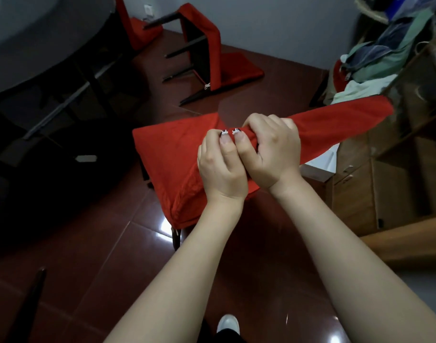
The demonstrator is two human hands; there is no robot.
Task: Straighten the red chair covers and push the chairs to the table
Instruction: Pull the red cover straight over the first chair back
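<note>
Glossy dark-red tiled floor [93, 243], left hand [221, 167] and right hand [273, 149] side by side, fingers [261, 121] clamped on red fabric chair cover [167, 154].

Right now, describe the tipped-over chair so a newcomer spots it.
Start at the dark round table at left. Right of it, by the back wall, lies the tipped-over chair. Unlike the upright chair in front, its dark legs point sideways.

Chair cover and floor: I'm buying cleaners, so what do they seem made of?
Chair cover: soft matte red fabric, maybe cotton; it bunches where the left hand and right hand grip it. Floor: glossy red-brown tile, probably ceramic; grout lines, reflections.
</note>
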